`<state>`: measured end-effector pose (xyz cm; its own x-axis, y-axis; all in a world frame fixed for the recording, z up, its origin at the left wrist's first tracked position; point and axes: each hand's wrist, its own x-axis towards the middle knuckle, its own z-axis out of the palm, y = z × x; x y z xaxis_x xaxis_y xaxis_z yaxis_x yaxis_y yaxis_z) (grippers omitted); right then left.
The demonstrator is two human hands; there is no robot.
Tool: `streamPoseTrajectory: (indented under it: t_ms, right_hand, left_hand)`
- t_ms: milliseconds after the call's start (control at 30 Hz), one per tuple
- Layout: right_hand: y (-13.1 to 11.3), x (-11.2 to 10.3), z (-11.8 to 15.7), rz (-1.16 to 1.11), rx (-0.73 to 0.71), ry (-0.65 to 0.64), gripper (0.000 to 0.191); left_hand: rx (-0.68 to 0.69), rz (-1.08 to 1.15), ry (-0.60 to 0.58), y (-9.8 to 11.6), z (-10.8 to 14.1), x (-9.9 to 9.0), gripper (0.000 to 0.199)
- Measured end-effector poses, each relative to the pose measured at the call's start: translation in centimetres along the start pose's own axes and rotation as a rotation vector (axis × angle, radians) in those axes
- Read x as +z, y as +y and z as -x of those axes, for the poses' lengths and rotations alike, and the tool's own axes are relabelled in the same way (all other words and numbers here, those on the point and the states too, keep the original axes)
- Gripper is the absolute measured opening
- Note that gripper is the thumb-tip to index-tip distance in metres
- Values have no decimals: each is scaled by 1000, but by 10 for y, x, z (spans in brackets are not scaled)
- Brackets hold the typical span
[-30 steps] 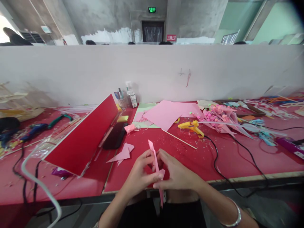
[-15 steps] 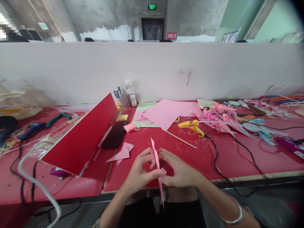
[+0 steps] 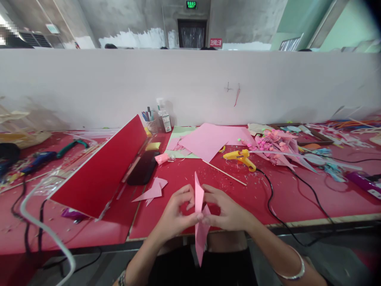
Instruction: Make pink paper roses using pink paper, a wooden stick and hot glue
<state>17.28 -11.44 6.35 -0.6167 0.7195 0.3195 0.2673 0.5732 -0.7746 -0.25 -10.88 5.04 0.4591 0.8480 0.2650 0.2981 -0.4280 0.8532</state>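
Between my two hands, above the front edge of the table, a folded piece of pink paper point(image 3: 201, 236) stands nearly upright, seen almost edge-on. My left hand point(image 3: 178, 210) pinches it from the left, thumb across its lower middle. From the right, my right hand point(image 3: 228, 208) grips it with curved fingers, its thumb close to the left thumb tip. A small flap of the paper sticks out by the right thumb. Left of my hands, cut pink paper pieces point(image 3: 154, 190) lie on the red table point(image 3: 175, 174).
A red board point(image 3: 104, 171) leans at the left beside a black phone point(image 3: 143, 169). Behind lie large pink sheets point(image 3: 205, 139) and a thin stick point(image 3: 224, 172). A yellow glue gun point(image 3: 241, 157) with its black cord and a pink pompom bundle point(image 3: 274, 145) are at right.
The pink paper has turned slightly, so more of its face and the flap near the right thumb show. Both hands keep nearly the same place.
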Motion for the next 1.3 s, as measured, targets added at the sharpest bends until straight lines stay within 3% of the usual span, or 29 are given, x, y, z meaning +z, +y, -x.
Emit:
streamPoseTrajectory:
  t_ms: [400,600,1033,1300]
  right_hand:
    - [3,3,-2,-14,2,6,23]
    - [3,5,-1,51,108,14,36]
    - [3,2,-3,-56,56,-7,22]
    - [5,2,-5,-74,21,-9,14]
  left_hand:
    - [58,-70,-2,-6,7,-3,27]
    - [91,-42,-70,1,3,-7,26]
    - [99,-64,-31,-3,4,-7,22]
    - [47,-8,-115,-2,0,-9,21]
